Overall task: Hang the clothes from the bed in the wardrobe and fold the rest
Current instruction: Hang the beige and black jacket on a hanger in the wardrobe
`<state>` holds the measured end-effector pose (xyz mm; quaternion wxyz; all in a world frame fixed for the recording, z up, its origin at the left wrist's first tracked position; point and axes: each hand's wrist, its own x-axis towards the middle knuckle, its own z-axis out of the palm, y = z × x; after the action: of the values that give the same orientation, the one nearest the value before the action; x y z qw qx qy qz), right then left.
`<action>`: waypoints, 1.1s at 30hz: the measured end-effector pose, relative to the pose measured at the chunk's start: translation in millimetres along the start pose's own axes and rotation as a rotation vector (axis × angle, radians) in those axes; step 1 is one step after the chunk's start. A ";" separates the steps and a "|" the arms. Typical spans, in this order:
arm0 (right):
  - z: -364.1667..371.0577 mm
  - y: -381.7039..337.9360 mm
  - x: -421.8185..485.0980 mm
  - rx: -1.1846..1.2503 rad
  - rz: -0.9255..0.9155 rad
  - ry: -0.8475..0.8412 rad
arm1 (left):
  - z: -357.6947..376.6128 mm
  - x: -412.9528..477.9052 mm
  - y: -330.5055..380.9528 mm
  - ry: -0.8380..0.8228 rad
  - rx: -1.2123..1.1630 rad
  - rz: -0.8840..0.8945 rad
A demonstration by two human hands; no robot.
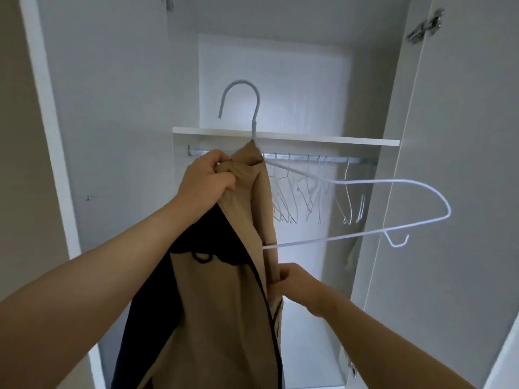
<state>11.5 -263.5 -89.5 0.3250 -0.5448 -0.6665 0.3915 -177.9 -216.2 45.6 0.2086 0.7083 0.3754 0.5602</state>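
Tan garment (pixel 238 290), dark-lined, is held before the wardrobe rail (pixel 323 158) on 1 white wire hanger (pixel 365 181). Collar is gripped by left hand (pixel 206 178) at 11 o'clock for support; edge is pinched by right hand (pixel 295 279) at 5 o'clock, probably for straightening.

Coat (pixel 224 318) you hold: plain tan, no print. Its lining (pixel 148 318) is dark navy, close to black. Thin piping (pixel 265 299) down the front edge matches that dark shade, as does the small loop (pixel 200 257) at the neck. Your hanger (pixel 393 182) is white wire, and its hook looks pale grey-blue. Ahead of you, the wardrobe (pixel 126 108) walls are plain white, greyed in shade, with a brighter back panel. Shelf (pixel 309 137): white. Rail (pixel 323 158): silver metal. Spare hangers (pixel 309 197) on the rail: white and pale grey. Hinge (pixel 425 26) up on your right: shiny silver. Wall (pixel 14 136) at your far left: dull beige.
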 end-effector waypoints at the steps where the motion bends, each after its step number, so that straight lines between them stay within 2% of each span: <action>1: 0.5 2.6 0.4 -0.091 0.048 -0.056 | -5.1 2.8 0.9 0.021 0.001 0.005; 4: -0.6 11.1 2.8 -0.360 0.176 -0.134 | -15.9 8.7 1.6 0.093 0.037 0.032; 8: -14.3 14.9 4.5 -0.489 0.169 0.083 | -28.6 8.7 -8.2 0.111 0.118 0.075; 12: -41.6 13.9 -6.9 -0.264 0.009 0.307 | -51.1 6.8 -27.8 0.097 0.188 0.114; 14: -56.3 7.6 -15.2 -0.146 -0.063 0.329 | -62.0 3.3 -33.3 0.045 0.203 0.120; 18: -82.1 -10.4 -23.4 -0.100 -0.155 0.323 | -77.2 -5.8 -37.6 -0.081 0.373 0.222; 21: -96.4 -20.9 -29.2 -0.131 -0.059 0.313 | -74.8 -14.4 -39.3 -0.275 0.637 0.343; 25: -104.8 -24.2 -40.9 -0.071 0.136 0.296 | -49.1 -21.0 -48.7 -0.464 1.010 0.339; 29: -106.1 -31.5 -50.7 -0.068 0.213 0.361 | -10.1 -34.9 -51.4 -0.460 1.253 0.389; 33: -92.8 -52.3 -51.9 0.014 0.269 0.431 | 36.9 -47.9 -44.7 -0.426 1.272 0.320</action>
<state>76.7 -304.0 0.7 0.4084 -0.6972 -0.5006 0.3106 -160.5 -220.0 -27.4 -0.2635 0.8345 0.4726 0.1035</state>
